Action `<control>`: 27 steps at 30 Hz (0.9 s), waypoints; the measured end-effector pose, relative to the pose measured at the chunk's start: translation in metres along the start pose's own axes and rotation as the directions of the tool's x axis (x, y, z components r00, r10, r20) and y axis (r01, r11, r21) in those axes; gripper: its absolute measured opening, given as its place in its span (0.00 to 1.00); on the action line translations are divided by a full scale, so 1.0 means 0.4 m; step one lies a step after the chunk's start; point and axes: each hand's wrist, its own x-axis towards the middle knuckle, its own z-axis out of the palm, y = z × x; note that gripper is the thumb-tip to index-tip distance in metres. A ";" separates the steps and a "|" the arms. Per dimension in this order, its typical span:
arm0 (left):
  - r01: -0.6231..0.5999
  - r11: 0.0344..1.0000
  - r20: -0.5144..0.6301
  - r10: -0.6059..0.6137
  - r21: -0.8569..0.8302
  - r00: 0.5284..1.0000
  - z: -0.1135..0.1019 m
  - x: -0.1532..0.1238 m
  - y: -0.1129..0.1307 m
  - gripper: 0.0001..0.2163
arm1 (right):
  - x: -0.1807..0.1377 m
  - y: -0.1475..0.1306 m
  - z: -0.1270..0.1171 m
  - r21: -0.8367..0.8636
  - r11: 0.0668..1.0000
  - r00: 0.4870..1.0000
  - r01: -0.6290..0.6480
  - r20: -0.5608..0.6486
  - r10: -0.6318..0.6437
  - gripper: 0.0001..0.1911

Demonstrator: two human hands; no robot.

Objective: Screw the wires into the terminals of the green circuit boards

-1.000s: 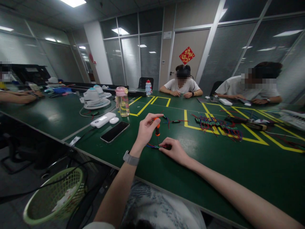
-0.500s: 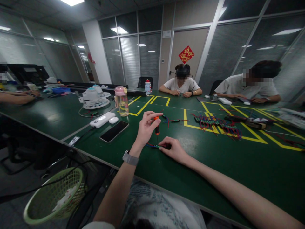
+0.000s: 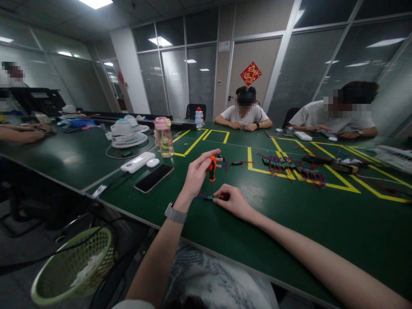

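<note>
My left hand [image 3: 200,168] grips the orange-and-black handle of a screwdriver [image 3: 212,168] from the left, with some fingers stretched out past it. The screwdriver stands upright, its thin shaft pointing down onto a small green circuit board [image 3: 210,197] with red and blue wires. My right hand [image 3: 234,201] pinches the right end of that board against the table, hiding part of it. Just beyond my hands lie another wired board [image 3: 237,163] and one partly covered by my left fingers.
A heap of wired boards [image 3: 283,163] lies on the right by yellow tape. To the left are a phone [image 3: 154,177], a white power strip [image 3: 138,162], a bottle [image 3: 165,139] and fans [image 3: 128,133]. A green basket [image 3: 41,281] stands below the table edge. Co-workers sit across.
My left fingers have shifted round the screwdriver handle, showing more of it; the handle has turned or tilted slightly. My right hand and the board stay nearly still. A person appears at far left.
</note>
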 end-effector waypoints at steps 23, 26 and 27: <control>-0.039 0.990 -0.099 0.053 0.136 0.994 -0.008 0.002 -0.009 0.12 | -0.004 -0.005 0.002 0.008 1.000 1.000 0.003 -0.025 -0.003 0.04; 0.043 0.998 0.000 -0.043 -0.045 0.999 -0.002 0.002 -0.008 0.16 | -0.005 -0.005 0.001 0.004 1.000 1.000 0.010 -0.027 -0.010 0.04; 0.058 0.996 0.014 -0.057 -0.062 0.998 -0.001 0.001 -0.008 0.16 | -0.005 -0.005 0.000 0.000 1.000 1.000 0.015 -0.028 -0.015 0.04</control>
